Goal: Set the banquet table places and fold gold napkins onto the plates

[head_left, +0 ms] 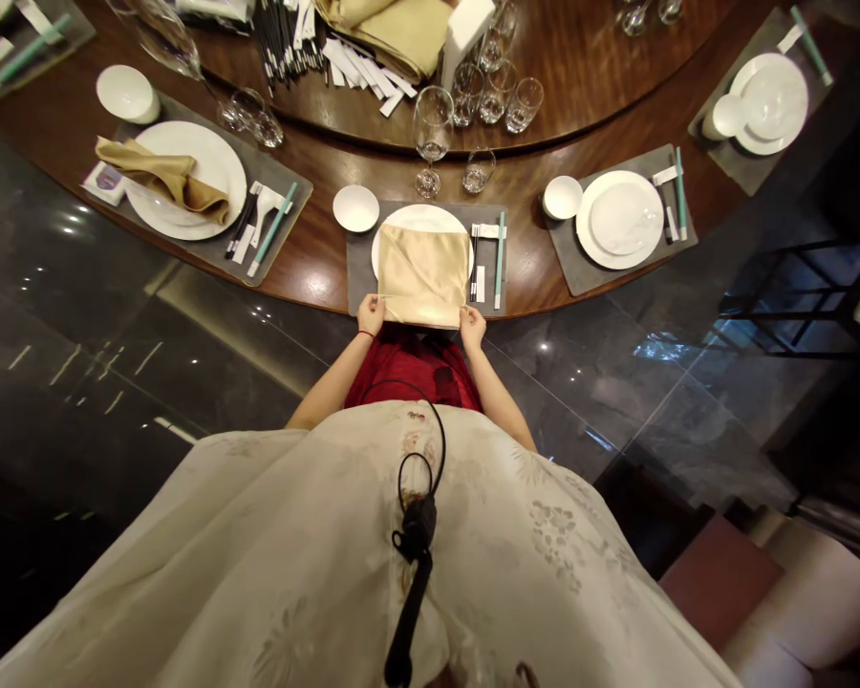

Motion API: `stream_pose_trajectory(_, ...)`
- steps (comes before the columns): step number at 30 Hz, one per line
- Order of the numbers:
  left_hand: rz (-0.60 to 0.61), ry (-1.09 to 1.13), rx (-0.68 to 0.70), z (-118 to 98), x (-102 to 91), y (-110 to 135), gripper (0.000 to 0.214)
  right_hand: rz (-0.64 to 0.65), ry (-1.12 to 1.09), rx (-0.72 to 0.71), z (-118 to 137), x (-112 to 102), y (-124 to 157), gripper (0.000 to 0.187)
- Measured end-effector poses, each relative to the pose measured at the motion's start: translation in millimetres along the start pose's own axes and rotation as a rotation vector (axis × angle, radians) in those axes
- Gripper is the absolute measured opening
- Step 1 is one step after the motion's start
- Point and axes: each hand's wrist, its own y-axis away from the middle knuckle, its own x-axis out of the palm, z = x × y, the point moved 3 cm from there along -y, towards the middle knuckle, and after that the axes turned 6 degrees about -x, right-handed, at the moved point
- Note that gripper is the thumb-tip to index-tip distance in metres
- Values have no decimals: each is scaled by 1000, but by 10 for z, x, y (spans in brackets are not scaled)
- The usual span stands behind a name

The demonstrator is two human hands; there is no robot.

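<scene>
Gold satin napkin (pixel 422 275) draped over white plate (pixel 419 222) just beyond the fingertips. Near corners pinched by left hand (pixel 371 314) and right hand (pixel 473 328), fingers grasping cloth, keeping it taut.

The room is dim and warm, and small lamps reflect as bright spots on the dark polished floor (pixel 78 382). The pale napkin (pixel 422 275) stays sharp, but the wide lens bends the edges strongly.

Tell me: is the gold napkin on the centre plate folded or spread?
Folded: the gold napkin lies as a rectangle with a diagonal crease on the plate.
</scene>
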Motion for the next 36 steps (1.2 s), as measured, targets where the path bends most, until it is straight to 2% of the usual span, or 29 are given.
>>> stream_pose_trajectory(3, -112, -46, -15, 46, -25, 49, 10, -7, -46, 85, -67, 48, 41, 35)
stream_pose_trajectory(6, -190, 12, -38, 63, -69, 138, 14, -20, -201, 258, -93, 79, 116, 29)
stream_pose_trajectory(8, -227, 78, -60, 75, -139, 207, 19, 38, -366, 396, -87, 64, 182, 27)
stream_pose_trajectory(9, -221, 107, -94, 87, -186, 238, 25, 113, -450, 469, -78, 45, 216, 27)
stream_pose_trajectory(11, -94, 161, -206, 115, -281, 285, 37, 332, -558, 589, -47, -23, 279, 26)
stream_pose_trajectory(13, 178, 204, -314, 122, -365, 319, 45, 497, -537, 612, -8, -147, 304, 24)
stream_pose_trajectory(15, 445, 205, -318, 72, -459, 334, 49, 510, -425, 485, 53, -303, 260, 21)
stream_pose_trajectory(16, 515, 188, -265, 20, -513, 322, 49, 469, -364, 373, 103, -381, 217, 19)
stream_pose_trajectory(17, 536, 169, -176, -51, -568, 294, 47, 415, -313, 243, 170, -456, 168, 17)
stream_pose_trajectory(19, 473, 146, 73, -245, -659, 211, 38, 309, -245, -28, 338, -583, 71, 14)
stream_pose_trajectory(21, 376, 160, 303, -453, -695, 124, 30, 260, -209, -248, 503, -663, -11, 12)
stream_pose_trajectory(23, 344, 190, 414, -601, -654, 45, 25, 258, -181, -373, 611, -681, -80, 11)
stream_pose_trajectory(25, 355, 215, 397, -640, -549, -18, 21, 231, -160, -385, 631, -636, -129, 13)
stream_pose_trajectory(27, 339, 235, 311, -566, -419, -44, 18, 170, -144, -294, 564, -525, -142, 19)
stream_pose_trajectory(32, 176, 312, 65, -142, -135, 48, 17, 92, -113, -14, 250, -104, -35, 37)
stream_pose_trajectory(36, 20, 344, -72, 69, -36, 89, 22, 64, -75, 12, 122, 91, 12, 42)
